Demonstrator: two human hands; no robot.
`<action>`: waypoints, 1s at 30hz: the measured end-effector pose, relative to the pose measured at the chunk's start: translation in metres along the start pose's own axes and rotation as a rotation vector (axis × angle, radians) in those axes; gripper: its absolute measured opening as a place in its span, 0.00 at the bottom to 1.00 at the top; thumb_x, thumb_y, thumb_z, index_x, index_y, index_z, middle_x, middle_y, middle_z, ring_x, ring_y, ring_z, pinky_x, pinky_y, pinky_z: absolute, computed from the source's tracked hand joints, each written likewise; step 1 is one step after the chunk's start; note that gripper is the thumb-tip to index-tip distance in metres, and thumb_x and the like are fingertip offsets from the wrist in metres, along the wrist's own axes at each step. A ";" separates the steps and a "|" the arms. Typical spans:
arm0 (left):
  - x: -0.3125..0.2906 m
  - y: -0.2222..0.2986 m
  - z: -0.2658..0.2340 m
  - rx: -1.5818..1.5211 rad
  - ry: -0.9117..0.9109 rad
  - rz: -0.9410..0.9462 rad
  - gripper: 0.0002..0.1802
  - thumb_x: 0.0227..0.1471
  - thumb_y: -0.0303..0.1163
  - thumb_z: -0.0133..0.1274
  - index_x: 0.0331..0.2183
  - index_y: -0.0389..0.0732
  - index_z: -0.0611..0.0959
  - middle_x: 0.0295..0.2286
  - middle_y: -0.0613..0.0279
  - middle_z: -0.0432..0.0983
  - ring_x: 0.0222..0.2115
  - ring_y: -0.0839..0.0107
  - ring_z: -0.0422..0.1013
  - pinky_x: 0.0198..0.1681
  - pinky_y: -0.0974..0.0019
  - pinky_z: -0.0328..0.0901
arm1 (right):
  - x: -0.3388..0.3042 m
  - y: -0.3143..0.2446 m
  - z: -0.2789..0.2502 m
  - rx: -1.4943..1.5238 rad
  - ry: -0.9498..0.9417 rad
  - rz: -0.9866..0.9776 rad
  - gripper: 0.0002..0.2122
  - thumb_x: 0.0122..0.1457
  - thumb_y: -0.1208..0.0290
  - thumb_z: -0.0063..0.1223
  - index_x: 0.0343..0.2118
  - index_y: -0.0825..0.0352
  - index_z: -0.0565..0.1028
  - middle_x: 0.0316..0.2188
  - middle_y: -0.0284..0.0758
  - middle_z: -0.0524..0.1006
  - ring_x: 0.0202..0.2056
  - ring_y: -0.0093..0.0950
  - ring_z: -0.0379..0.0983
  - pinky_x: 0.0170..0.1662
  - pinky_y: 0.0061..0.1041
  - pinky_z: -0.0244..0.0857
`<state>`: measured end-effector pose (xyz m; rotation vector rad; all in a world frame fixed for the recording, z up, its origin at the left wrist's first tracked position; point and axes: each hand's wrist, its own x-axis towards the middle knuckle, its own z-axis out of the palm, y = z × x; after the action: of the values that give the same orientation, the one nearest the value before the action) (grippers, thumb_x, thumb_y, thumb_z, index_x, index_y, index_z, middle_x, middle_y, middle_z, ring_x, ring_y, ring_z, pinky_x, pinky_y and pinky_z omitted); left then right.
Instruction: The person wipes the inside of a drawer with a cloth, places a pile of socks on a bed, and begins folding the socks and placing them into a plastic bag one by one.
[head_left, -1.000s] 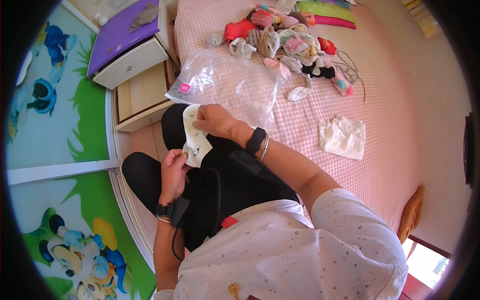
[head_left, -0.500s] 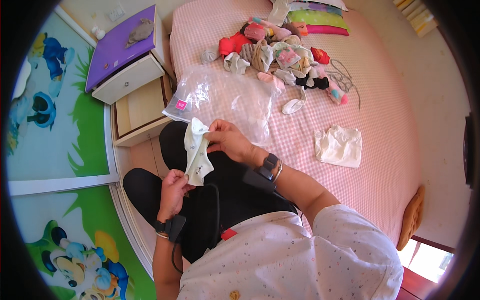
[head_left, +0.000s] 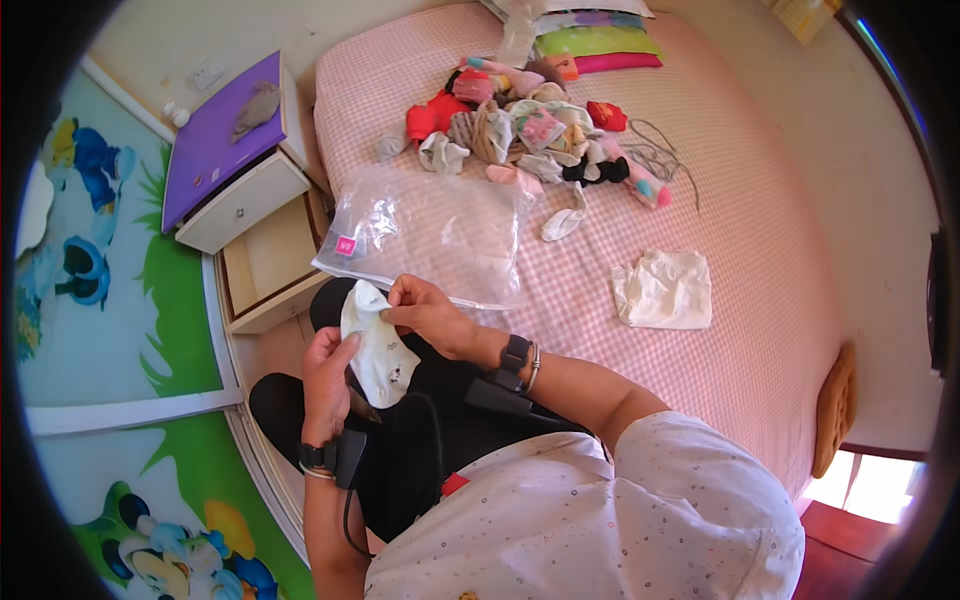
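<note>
Above my dark-trousered lap I hold a small white sock [head_left: 382, 355] with little dark prints. My left hand [head_left: 327, 380] pinches its left edge between thumb and fingers. My right hand [head_left: 436, 322] is closed on the upper right edge, near the top opening. Just beyond my hands a clear plastic zip bag [head_left: 440, 225] with a small pink label lies flat on the bed. It looks empty. To the right a white folded cloth [head_left: 662, 290] rests on its own.
A mixed heap of socks and small clothes [head_left: 492, 130] covers the far part of the checked bed [head_left: 600, 375]. One white sock [head_left: 565, 222] lies before it. Stacked pillows [head_left: 600, 42] are at the back. Left stands a purple-topped cabinet [head_left: 215, 150] with drawers pulled out.
The left hand has shifted up along the sock's edge, closer to the right hand. The sock hangs differently, its lower end now pointing right. The whole view has tilted slightly.
</note>
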<state>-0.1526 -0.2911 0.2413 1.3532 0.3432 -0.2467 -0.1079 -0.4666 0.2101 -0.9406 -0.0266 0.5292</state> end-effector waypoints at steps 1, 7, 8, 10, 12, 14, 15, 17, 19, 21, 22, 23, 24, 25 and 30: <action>0.000 -0.001 -0.002 0.004 -0.010 -0.001 0.06 0.49 0.26 0.52 0.30 0.37 0.73 0.26 0.66 0.72 0.27 0.81 0.67 0.33 0.76 0.62 | 0.000 0.000 0.000 0.024 -0.002 0.015 0.08 0.51 0.81 0.51 0.28 0.64 0.64 0.24 0.27 0.68 0.25 0.17 0.65 0.29 0.15 0.62; 0.001 0.003 0.003 -0.191 -0.029 0.129 0.03 0.49 0.22 0.49 0.31 0.37 0.73 0.28 0.65 0.73 0.29 0.79 0.68 0.36 0.74 0.64 | -0.001 -0.005 0.000 0.069 -0.021 0.094 0.11 0.50 0.80 0.52 0.37 0.66 0.67 0.30 0.30 0.70 0.31 0.20 0.68 0.35 0.19 0.64; -0.001 0.005 0.007 -0.162 -0.028 0.134 0.04 0.50 0.22 0.49 0.32 0.36 0.74 0.29 0.65 0.73 0.29 0.79 0.68 0.36 0.74 0.64 | -0.002 -0.007 0.003 0.067 -0.029 0.093 0.11 0.50 0.80 0.52 0.37 0.66 0.67 0.30 0.30 0.70 0.31 0.20 0.68 0.35 0.19 0.64; -0.001 0.008 0.009 -0.133 -0.026 0.148 0.05 0.50 0.21 0.48 0.33 0.36 0.74 0.29 0.65 0.73 0.29 0.79 0.69 0.37 0.74 0.64 | -0.004 -0.010 0.009 0.101 -0.046 0.173 0.18 0.50 0.78 0.54 0.44 0.67 0.66 0.33 0.31 0.71 0.34 0.23 0.69 0.39 0.23 0.64; -0.001 0.010 0.011 -0.090 -0.082 0.149 0.07 0.50 0.22 0.48 0.35 0.35 0.75 0.30 0.64 0.73 0.29 0.79 0.69 0.37 0.74 0.64 | -0.001 -0.011 0.008 0.122 -0.084 0.172 0.19 0.50 0.77 0.54 0.47 0.68 0.65 0.35 0.31 0.72 0.36 0.24 0.70 0.42 0.24 0.64; -0.002 0.014 0.016 -0.086 -0.098 0.147 0.08 0.50 0.21 0.48 0.35 0.35 0.75 0.29 0.65 0.73 0.29 0.79 0.69 0.36 0.75 0.64 | 0.001 -0.012 0.005 0.094 -0.128 0.170 0.16 0.52 0.76 0.53 0.45 0.68 0.67 0.36 0.32 0.73 0.37 0.24 0.70 0.44 0.24 0.64; -0.002 0.015 0.017 -0.081 -0.112 0.144 0.07 0.50 0.22 0.48 0.35 0.35 0.75 0.29 0.65 0.73 0.29 0.79 0.68 0.36 0.75 0.64 | 0.001 -0.012 0.005 0.093 -0.130 0.170 0.16 0.52 0.76 0.53 0.45 0.68 0.67 0.36 0.32 0.73 0.37 0.24 0.70 0.44 0.24 0.64; -0.002 0.015 0.016 -0.077 -0.126 0.142 0.07 0.50 0.22 0.48 0.35 0.35 0.75 0.29 0.65 0.73 0.28 0.80 0.68 0.35 0.75 0.64 | 0.000 -0.012 0.004 0.125 -0.080 0.142 0.13 0.53 0.76 0.51 0.43 0.67 0.69 0.37 0.32 0.73 0.38 0.24 0.70 0.45 0.24 0.64; -0.001 0.012 0.010 -0.076 -0.077 0.156 0.06 0.51 0.24 0.49 0.34 0.35 0.75 0.28 0.66 0.72 0.28 0.80 0.68 0.35 0.75 0.64 | -0.001 -0.010 0.005 0.172 -0.068 0.109 0.12 0.53 0.75 0.52 0.42 0.67 0.70 0.35 0.32 0.74 0.36 0.24 0.71 0.43 0.24 0.65; -0.003 0.010 0.005 -0.096 -0.057 0.130 0.06 0.51 0.25 0.49 0.34 0.35 0.74 0.28 0.66 0.72 0.28 0.80 0.67 0.35 0.75 0.64 | 0.000 -0.005 0.008 0.225 -0.064 0.095 0.12 0.53 0.75 0.52 0.41 0.68 0.71 0.33 0.32 0.75 0.34 0.24 0.71 0.41 0.24 0.66; -0.006 0.011 0.002 -0.116 -0.039 0.104 0.07 0.51 0.26 0.49 0.34 0.36 0.74 0.28 0.66 0.72 0.28 0.80 0.67 0.35 0.75 0.63 | 0.002 -0.003 0.009 0.275 -0.065 0.096 0.11 0.54 0.75 0.52 0.40 0.67 0.71 0.33 0.33 0.75 0.34 0.24 0.72 0.40 0.24 0.67; -0.005 0.009 0.003 -0.076 -0.066 0.065 0.07 0.51 0.27 0.50 0.34 0.35 0.74 0.28 0.66 0.72 0.29 0.80 0.67 0.35 0.75 0.63 | 0.005 0.000 0.010 0.327 -0.066 0.103 0.10 0.54 0.74 0.51 0.40 0.66 0.71 0.33 0.33 0.76 0.34 0.24 0.72 0.39 0.24 0.67; -0.004 0.007 0.008 -0.041 -0.082 0.019 0.08 0.50 0.28 0.51 0.35 0.35 0.75 0.28 0.66 0.72 0.29 0.80 0.67 0.35 0.75 0.63 | 0.005 -0.001 0.005 0.298 -0.014 0.136 0.09 0.56 0.72 0.50 0.40 0.66 0.71 0.33 0.33 0.76 0.34 0.24 0.73 0.38 0.25 0.68; -0.007 0.008 0.014 0.009 -0.120 0.031 0.10 0.49 0.29 0.52 0.35 0.35 0.75 0.28 0.66 0.72 0.30 0.80 0.67 0.36 0.75 0.63 | 0.004 -0.003 0.003 0.313 -0.010 0.106 0.09 0.57 0.70 0.49 0.40 0.66 0.71 0.33 0.33 0.76 0.34 0.25 0.73 0.38 0.25 0.69; -0.012 0.003 0.005 0.166 -0.226 -0.070 0.11 0.47 0.30 0.55 0.33 0.35 0.76 0.28 0.67 0.73 0.30 0.82 0.67 0.36 0.77 0.61 | 0.001 -0.023 -0.001 0.314 0.010 0.129 0.10 0.59 0.68 0.46 0.41 0.65 0.70 0.36 0.33 0.75 0.37 0.26 0.72 0.43 0.27 0.67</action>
<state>-0.1616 -0.2952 0.2496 1.4607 0.1834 -0.4913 -0.0969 -0.4772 0.2270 -0.6401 0.1241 0.6276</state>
